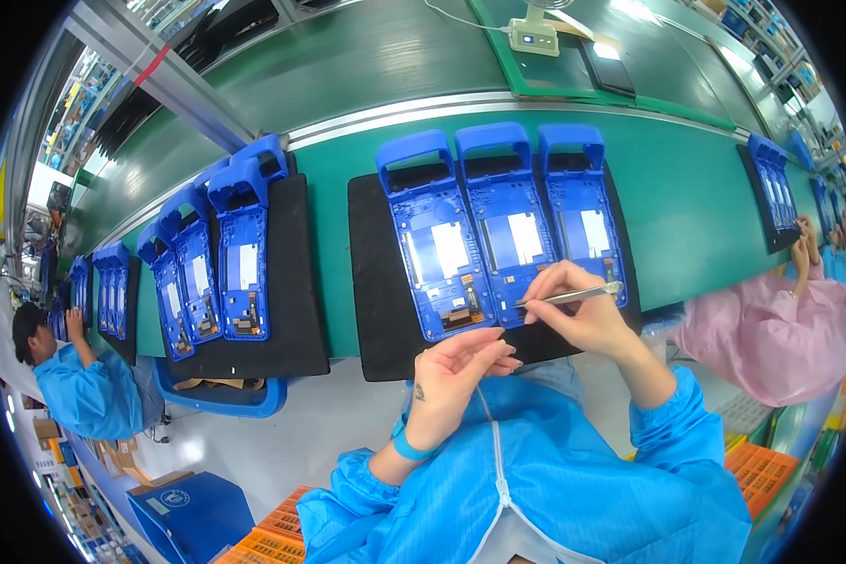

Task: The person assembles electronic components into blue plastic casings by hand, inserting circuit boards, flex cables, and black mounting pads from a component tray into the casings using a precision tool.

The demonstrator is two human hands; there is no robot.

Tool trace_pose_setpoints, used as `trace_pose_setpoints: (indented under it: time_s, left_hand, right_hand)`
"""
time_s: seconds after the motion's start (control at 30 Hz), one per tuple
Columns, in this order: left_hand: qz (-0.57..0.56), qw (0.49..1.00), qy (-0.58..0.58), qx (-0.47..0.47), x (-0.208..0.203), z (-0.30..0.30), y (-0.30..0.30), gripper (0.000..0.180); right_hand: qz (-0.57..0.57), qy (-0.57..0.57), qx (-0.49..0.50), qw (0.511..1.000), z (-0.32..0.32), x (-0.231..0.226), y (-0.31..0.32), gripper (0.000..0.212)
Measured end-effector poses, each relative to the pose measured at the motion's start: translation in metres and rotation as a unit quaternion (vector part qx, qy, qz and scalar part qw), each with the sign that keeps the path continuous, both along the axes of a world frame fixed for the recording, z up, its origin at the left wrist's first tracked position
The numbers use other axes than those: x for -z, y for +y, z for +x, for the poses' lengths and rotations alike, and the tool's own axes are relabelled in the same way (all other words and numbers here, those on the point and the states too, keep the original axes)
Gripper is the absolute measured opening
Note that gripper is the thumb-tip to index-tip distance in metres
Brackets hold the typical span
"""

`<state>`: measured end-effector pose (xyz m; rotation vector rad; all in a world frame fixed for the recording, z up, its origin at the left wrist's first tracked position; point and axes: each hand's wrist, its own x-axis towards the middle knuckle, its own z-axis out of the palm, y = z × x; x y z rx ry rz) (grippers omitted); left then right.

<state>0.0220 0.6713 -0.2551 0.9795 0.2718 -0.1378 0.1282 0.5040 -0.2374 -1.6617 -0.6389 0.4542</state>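
Three blue plastic device housings lie side by side on a black mat (374,282) in front of me: a left housing (430,291), a middle housing (504,273) and a right housing (573,193). Each has a handle-like loop at its far end and a bright rectangular patch inside. My right hand (578,315) grips metal tweezers (585,293), their tip over the lower part of the middle housing. Below the left and middle housings is my left hand (453,376), its fingers pinched together; whatever they hold, if anything, is too small to make out.
Left of me, another black mat (296,273) carries several similar blue housings (244,235). A blue bin (221,399) stands below the bench edge. Farther back are a small fan (534,38) and a dark phone-like device (609,68). Co-workers sit at both sides.
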Motion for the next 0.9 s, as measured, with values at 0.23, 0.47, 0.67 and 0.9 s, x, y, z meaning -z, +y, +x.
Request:
trace_pose_setpoints:
  time_s: [0.23, 0.47, 0.67, 0.9]
  left_hand:
    - [-0.004, 1.0, 0.001, 0.009, 0.0001, 0.0023, -0.0056, 0.025]
    - [0.004, 1.0, 0.0, 0.01, 0.0008, 0.0036, -0.0074, 0.025]
    - [0.0, 1.0, 0.0, 0.01, 0.0011, 0.0025, -0.0072, 0.025]
    - [-0.001, 1.0, -0.003, 0.011, 0.0026, 0.0023, -0.0064, 0.025]
  right_hand:
    - [-0.017, -0.014, -0.002, 1.0, 0.0014, -0.0016, 0.0022, 0.009]
    - [-0.027, -0.029, -0.009, 0.999, 0.0027, -0.0032, 0.0018, 0.01]
    - [-0.021, -0.022, 0.023, 0.999, 0.0016, -0.0046, 0.0028, 0.009]
    - [-0.023, 0.004, 0.008, 1.0, 0.0044, -0.0018, 0.0008, 0.01]
